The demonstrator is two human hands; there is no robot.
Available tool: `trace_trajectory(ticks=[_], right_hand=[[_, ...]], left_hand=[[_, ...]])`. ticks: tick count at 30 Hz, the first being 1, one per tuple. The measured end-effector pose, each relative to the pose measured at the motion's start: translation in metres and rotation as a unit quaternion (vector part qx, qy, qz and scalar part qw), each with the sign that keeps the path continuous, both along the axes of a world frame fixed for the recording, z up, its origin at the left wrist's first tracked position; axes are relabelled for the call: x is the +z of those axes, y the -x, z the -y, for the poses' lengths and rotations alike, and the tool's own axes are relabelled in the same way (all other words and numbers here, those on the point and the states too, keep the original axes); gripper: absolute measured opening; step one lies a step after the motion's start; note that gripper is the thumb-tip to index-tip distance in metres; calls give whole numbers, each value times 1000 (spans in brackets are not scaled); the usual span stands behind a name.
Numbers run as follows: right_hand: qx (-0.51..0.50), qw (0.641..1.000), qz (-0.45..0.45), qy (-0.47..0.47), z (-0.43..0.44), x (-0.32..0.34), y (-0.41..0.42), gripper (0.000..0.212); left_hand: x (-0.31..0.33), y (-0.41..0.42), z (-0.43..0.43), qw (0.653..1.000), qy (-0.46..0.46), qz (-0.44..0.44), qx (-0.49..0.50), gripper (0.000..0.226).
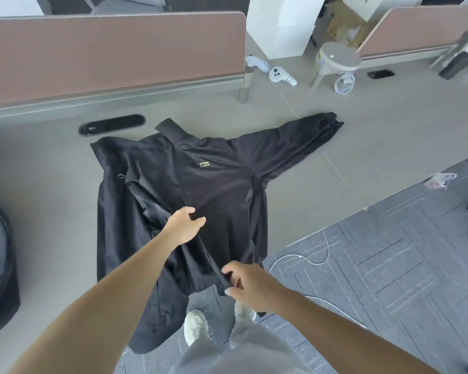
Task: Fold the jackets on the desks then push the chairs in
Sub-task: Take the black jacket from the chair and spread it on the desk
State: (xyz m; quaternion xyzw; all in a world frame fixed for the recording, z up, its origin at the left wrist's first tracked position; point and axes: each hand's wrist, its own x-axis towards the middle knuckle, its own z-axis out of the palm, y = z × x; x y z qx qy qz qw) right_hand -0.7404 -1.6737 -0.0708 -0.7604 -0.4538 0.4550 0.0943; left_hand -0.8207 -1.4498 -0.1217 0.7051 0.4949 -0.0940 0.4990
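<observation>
desk (52,184): grey, jacket (222,184) spread on it, hem hanging off the near edge | jacket: looks thin, floppy, kinda slick, so probably best grabbed at edges/hem | left hand (184,225): pinching the front flap mid-body | right hand (250,286): pinching the near hem

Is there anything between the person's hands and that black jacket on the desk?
Nothing visible. The left hand grips the black jacket near its middle, and the right hand pinches its lower edge at the front of the desk.
</observation>
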Motion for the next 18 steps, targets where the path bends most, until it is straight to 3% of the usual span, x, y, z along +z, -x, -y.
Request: trace_trajectory(ticks=[5, 8, 12, 15, 18], right_hand=[[-13, 997, -66, 29, -4, -9, 19, 38], [-100, 994, 47, 23, -3, -33, -2, 26], [-234, 959, 144, 71, 16, -64, -33, 16], [-244, 957, 92, 125, 31, -75, -44, 28], [-234, 966, -3, 107, 37, -78, -41, 28]], left_hand=[[-4, 21, 21, 998, 54, 18, -31, 35], [-10, 27, 42, 992, 111, 4, -60, 33], [-20, 27, 60, 995, 87, -4, -48, 41], [-24, 28, 68, 990, 141, -16, -26, 30], [-25, 27, 74, 982, 138, -38, -120, 36]])
